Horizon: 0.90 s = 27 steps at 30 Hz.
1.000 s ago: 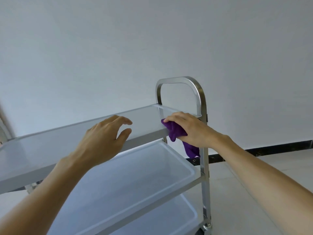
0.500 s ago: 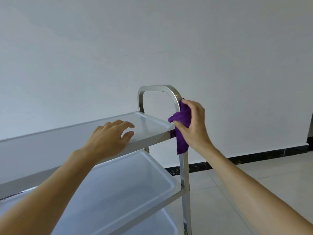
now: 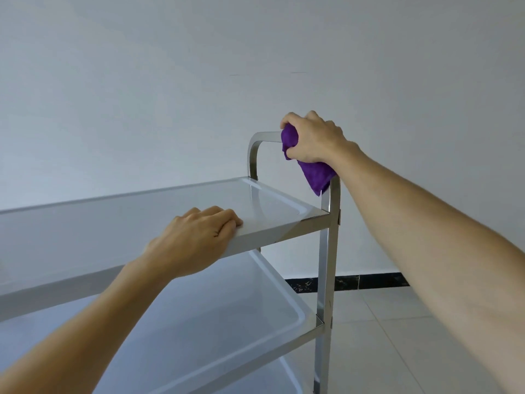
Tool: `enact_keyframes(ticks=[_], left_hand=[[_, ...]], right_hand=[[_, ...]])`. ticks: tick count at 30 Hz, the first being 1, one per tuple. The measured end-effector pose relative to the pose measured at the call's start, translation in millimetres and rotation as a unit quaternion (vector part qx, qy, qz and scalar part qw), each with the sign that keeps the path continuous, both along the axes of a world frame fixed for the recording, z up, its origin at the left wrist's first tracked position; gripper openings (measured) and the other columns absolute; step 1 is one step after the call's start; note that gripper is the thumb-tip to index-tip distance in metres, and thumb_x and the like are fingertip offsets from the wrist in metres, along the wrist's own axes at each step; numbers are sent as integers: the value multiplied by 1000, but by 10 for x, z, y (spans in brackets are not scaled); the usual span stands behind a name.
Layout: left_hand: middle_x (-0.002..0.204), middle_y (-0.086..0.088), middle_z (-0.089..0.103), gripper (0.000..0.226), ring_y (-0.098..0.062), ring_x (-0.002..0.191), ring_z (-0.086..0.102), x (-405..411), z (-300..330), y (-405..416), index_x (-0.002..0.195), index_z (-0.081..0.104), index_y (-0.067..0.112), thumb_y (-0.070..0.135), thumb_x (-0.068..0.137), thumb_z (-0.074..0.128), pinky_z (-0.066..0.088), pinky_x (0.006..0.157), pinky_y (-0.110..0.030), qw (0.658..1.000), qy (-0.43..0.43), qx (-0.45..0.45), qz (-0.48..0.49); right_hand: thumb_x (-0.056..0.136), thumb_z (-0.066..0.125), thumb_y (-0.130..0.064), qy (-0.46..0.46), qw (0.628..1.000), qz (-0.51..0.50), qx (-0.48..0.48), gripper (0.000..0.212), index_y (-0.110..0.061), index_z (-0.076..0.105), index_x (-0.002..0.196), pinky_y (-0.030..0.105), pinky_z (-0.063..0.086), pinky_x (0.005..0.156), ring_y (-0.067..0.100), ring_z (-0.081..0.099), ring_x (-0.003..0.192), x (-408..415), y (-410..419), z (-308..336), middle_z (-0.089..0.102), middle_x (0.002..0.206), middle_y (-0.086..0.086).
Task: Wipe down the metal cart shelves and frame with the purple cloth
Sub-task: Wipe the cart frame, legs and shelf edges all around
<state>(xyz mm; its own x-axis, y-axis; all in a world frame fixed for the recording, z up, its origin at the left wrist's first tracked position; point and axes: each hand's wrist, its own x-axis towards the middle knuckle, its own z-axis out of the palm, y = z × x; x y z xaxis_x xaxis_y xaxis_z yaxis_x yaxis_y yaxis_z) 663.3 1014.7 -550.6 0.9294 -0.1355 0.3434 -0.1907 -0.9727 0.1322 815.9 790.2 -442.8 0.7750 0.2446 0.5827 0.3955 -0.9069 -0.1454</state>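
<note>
At the upper right of the frame, the right hand grips the soft, crumpled purple cloth around the rounded top corner of the shiny steel handle. The left hand, in the centre, curls its fingers over the near edge of the smooth, flat top shelf of the metal cart.

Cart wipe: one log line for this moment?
step: wiping handle | right hand: grips purple cloth on cart handle | left hand: holds top shelf edge
</note>
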Motion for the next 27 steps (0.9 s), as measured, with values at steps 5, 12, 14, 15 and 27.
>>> enact_keyframes(ticks=[5,12,14,15,27], left_hand=[[130,24,52,37,-13,105,48,31,-9,15,118,52,46,41,101,19,37,87,-32,1000,-6,-6,10],[118,14,59,34,-17,103,53,68,-12,8,112,60,40,37,99,29,42,89,-34,999,-34,-26,4],[111,12,61,26,-14,104,56,19,32,13,108,66,36,31,98,43,43,89,-31,993,-70,-96,-25],[107,12,62,23,-10,103,58,-29,64,35,104,69,35,27,96,49,44,88,-27,983,-95,-149,-44],[97,15,64,18,-12,86,62,-1113,147,1821,90,65,43,43,91,48,50,75,-40,975,-179,-2,128]], right_hand=[[78,64,-23,-135,984,39,110,56,-37,45,129,44,50,82,34,53,108,-117,-82,-447,42,135,2],[77,64,-1,-131,940,139,284,58,-25,51,128,14,43,90,18,48,120,-526,-225,-1108,32,145,3],[79,60,-1,-135,925,154,319,55,-23,51,129,4,34,93,14,45,122,-672,-176,-980,39,141,4],[79,59,-2,-150,917,173,327,55,-22,51,129,3,32,95,10,44,123,-763,-115,-897,42,139,5],[85,63,-19,125,912,390,8,54,-55,46,122,42,51,93,13,59,106,-1259,1591,-817,56,124,-16]])
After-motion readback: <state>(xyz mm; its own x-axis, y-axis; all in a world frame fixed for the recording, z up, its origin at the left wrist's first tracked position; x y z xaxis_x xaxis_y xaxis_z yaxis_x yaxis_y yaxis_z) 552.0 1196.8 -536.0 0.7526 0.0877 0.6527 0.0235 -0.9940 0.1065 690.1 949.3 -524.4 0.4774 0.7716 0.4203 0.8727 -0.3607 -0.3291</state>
